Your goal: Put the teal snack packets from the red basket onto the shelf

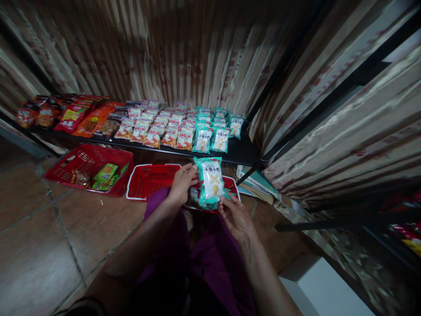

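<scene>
One-corner pinch with right hand (237, 215) on teal bag (211, 179), mid-frame | can't tell clamp, left hand (183, 181) | possible slip: lopsided hold

Snack bags (185, 137) on shelf (242, 150), baskets (151, 182) before it

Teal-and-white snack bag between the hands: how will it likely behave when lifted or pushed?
The teal-and-white snack bag looks puffed, so it is probably light for its size and squashy. Its wrapper looks smooth, so it may slide if gripped loosely; the right hand is at a lower corner. Its pillow-like shape suggests it would slide rather than roll.
</scene>
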Motion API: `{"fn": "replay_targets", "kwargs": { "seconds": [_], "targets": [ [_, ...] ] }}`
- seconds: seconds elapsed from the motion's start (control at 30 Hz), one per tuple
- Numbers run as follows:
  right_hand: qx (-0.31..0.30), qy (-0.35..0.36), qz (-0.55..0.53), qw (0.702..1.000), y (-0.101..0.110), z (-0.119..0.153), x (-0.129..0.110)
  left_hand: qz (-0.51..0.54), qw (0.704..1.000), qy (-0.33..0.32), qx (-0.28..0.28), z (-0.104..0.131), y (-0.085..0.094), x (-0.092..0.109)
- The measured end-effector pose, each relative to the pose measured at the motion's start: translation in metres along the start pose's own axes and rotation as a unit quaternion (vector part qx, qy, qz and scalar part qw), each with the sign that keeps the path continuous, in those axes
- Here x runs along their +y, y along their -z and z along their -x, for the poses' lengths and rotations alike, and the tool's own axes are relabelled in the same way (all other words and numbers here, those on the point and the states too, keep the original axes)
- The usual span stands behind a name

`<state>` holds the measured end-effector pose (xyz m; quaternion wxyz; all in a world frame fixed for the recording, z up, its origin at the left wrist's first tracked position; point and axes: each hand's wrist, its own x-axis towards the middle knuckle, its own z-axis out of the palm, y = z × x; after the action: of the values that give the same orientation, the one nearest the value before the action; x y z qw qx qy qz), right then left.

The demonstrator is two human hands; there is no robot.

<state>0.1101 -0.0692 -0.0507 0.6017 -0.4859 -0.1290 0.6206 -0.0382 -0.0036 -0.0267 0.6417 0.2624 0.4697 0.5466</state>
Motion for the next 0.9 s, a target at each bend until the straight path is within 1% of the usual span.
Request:
{"fn": "replay_targets", "kwargs": {
  "seconds": [0.07, 0.13, 0.27, 0.33, 0.4, 0.6, 0.77, 0.9],
  "targets": [
    [0.007, -0.003, 0.003, 1.000, 0.001, 0.001, 0.001, -0.007, 1.000, -0.005, -0.006, -0.010, -0.001, 0.007],
    [0.012, -0.004, 0.006, 1.000, 0.002, 0.003, 0.002, -0.011, 1.000, -0.005, 0.000, -0.016, -0.003, 0.009],
    [-0.019, -0.002, 0.010, 1.000, 0.003, 0.007, 0.003, -0.019, 0.999, -0.028, 0.036, -0.022, -0.005, 0.006],
    [-0.035, 0.006, 0.012, 0.999, 0.003, 0.010, 0.002, -0.020, 0.998, -0.037, 0.042, -0.024, -0.004, 0.003],
    [-0.037, 0.018, 0.017, 0.999, 0.003, 0.012, 0.002, -0.014, 0.998, -0.038, 0.040, -0.025, -0.002, 0.000],
    [-0.021, 0.046, 0.018, 0.999, 0.000, 0.015, 0.004, 0.000, 0.999, -0.022, 0.024, -0.024, 0.005, -0.004],
    [0.043, 0.066, -0.040, 0.996, -0.001, 0.010, 0.010, 0.033, 0.999, -0.021, 0.003, -0.022, 0.010, -0.010],
    [0.064, 0.089, -0.052, 0.993, 0.001, 0.008, 0.013, 0.045, 0.999, 0.000, -0.001, -0.019, 0.014, -0.014]
  ]
}}
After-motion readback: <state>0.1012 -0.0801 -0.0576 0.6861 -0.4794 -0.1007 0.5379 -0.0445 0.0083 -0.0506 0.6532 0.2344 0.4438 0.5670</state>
